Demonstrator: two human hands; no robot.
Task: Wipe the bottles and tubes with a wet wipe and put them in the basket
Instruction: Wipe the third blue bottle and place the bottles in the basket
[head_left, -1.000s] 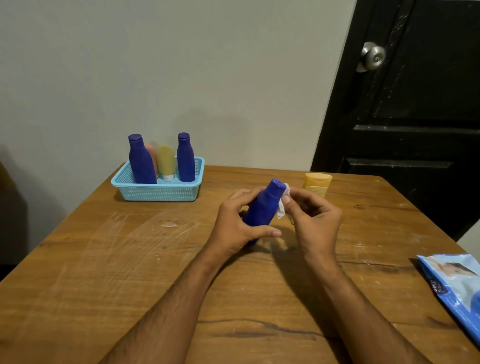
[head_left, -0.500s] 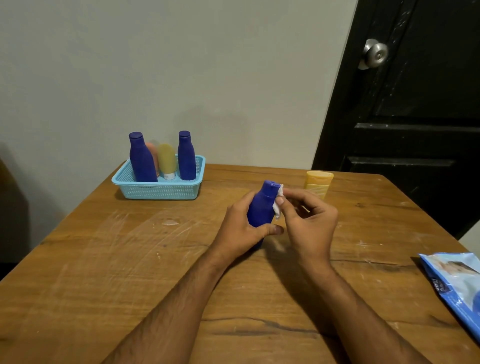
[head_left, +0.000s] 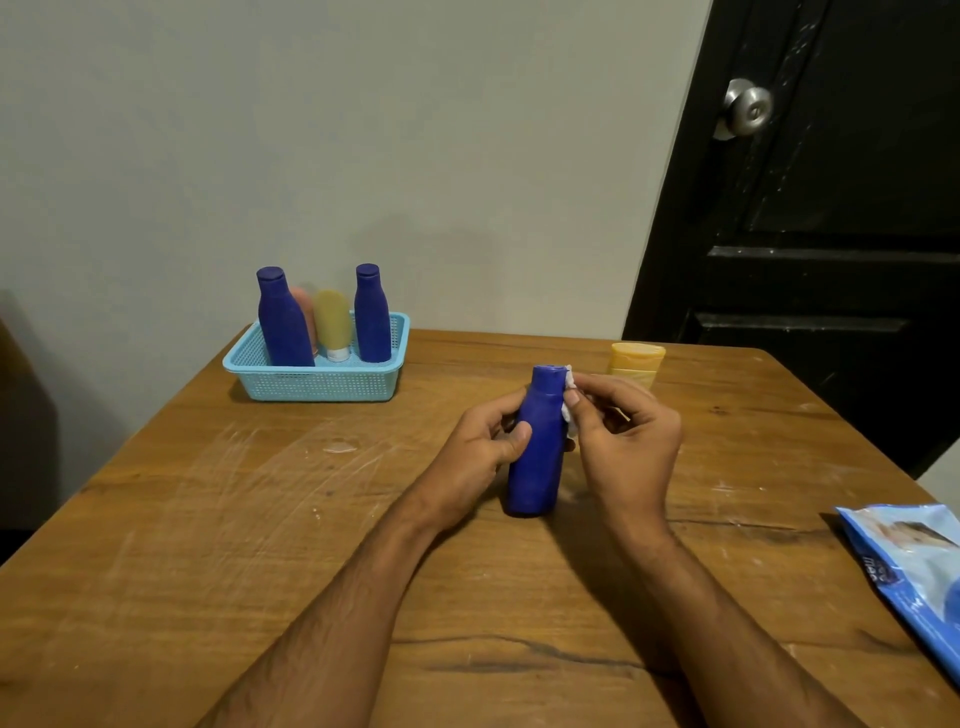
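A dark blue bottle (head_left: 537, 457) stands nearly upright at the table's middle. My left hand (head_left: 480, 452) grips its left side with thumb and fingers. My right hand (head_left: 626, 441) pinches a small white wet wipe (head_left: 569, 402) against the bottle's neck and right shoulder. A light blue basket (head_left: 317, 382) at the back left holds two blue bottles (head_left: 283, 319) (head_left: 371, 314), a yellow tube (head_left: 332, 325) and a pink tube (head_left: 306, 312). A yellow tube (head_left: 636, 361) stands on its cap behind my right hand.
A blue pack of wet wipes (head_left: 914, 566) lies at the table's right edge. A black door (head_left: 831, 208) with a metal knob (head_left: 745, 109) stands behind the table's right corner. The wooden table (head_left: 208, 545) meets a grey wall at the back.
The blue bottle went from tilted in the air to nearly upright, lower and closer to me. My left hand shifted to its side; my right hand kept the wipe at the neck.
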